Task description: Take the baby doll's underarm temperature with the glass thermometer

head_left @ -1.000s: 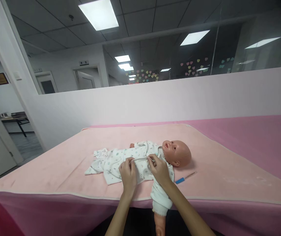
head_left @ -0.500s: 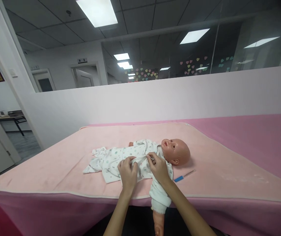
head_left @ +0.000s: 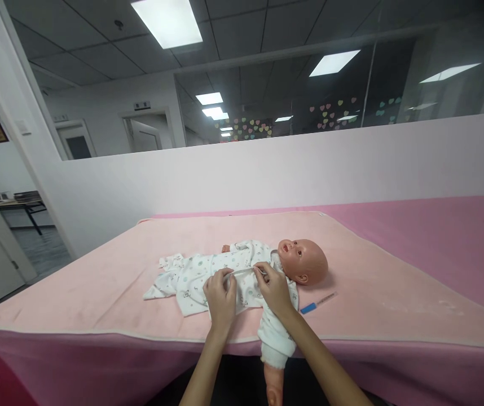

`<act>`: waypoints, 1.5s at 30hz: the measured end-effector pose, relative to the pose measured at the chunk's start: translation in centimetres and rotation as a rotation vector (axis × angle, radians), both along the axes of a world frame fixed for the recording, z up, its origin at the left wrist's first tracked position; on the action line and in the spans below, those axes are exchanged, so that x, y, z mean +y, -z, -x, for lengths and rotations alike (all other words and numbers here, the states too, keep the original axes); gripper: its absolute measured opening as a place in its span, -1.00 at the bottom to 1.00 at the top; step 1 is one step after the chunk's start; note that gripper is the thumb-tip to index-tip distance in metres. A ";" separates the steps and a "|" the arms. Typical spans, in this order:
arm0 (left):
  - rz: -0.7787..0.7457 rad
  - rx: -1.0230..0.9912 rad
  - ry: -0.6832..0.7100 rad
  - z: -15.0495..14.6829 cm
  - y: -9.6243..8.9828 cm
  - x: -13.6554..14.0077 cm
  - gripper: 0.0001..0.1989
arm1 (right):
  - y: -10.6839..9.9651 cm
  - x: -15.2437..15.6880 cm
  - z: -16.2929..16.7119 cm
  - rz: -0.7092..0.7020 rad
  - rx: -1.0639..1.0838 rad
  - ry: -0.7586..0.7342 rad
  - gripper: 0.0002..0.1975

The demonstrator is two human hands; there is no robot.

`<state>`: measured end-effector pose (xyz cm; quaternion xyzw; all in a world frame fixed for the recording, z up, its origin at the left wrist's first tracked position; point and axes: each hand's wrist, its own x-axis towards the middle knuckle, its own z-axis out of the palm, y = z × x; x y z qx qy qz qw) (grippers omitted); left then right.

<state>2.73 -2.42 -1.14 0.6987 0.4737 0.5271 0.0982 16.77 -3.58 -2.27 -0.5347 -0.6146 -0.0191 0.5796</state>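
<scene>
A baby doll (head_left: pixel 303 260) lies on its back, head to the right, dressed in a white printed baby shirt (head_left: pixel 208 268). One of its sleeved arms (head_left: pixel 276 338) hangs over the near edge of the bed. Over the doll's torso, my left hand (head_left: pixel 220 293) pinches the front edge of the shirt. My right hand (head_left: pixel 273 287) closes its thumb and fingers on the same edge nearer the collar. A narrow white strip of cloth runs between both hands; whether it is a hem or a tie is unclear. The fingertips are partly hidden.
A thermometer with a blue end (head_left: pixel 308 308) lies beside the doll's shoulder. Under the doll is a peach blanket (head_left: pixel 98 282) over a pink cover (head_left: pixel 436 237). A low white wall (head_left: pixel 267 175) with glass above stands behind the bed.
Both hands stay nearly in place. The strip of shirt edge between them looks slightly more lifted and straighter than before.
</scene>
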 end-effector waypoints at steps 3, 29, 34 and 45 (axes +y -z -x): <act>0.018 -0.069 -0.009 0.0 0.0 0.0 -0.78 | 0.1 0.1 0.0 0.000 0.024 -0.017 -0.75; -0.023 0.174 -0.065 -0.2 -0.3 -0.4 -0.80 | 0.1 -0.1 -0.1 0.002 0.165 -0.053 -0.76; -0.033 0.206 -0.075 -0.3 -0.1 -0.3 -0.83 | 0.0 -0.1 -0.1 0.013 0.174 -0.053 -0.77; -0.041 0.116 -0.062 -0.3 -0.1 0.0 -0.85 | 0.0 -0.2 -0.1 0.022 0.175 -0.066 -0.78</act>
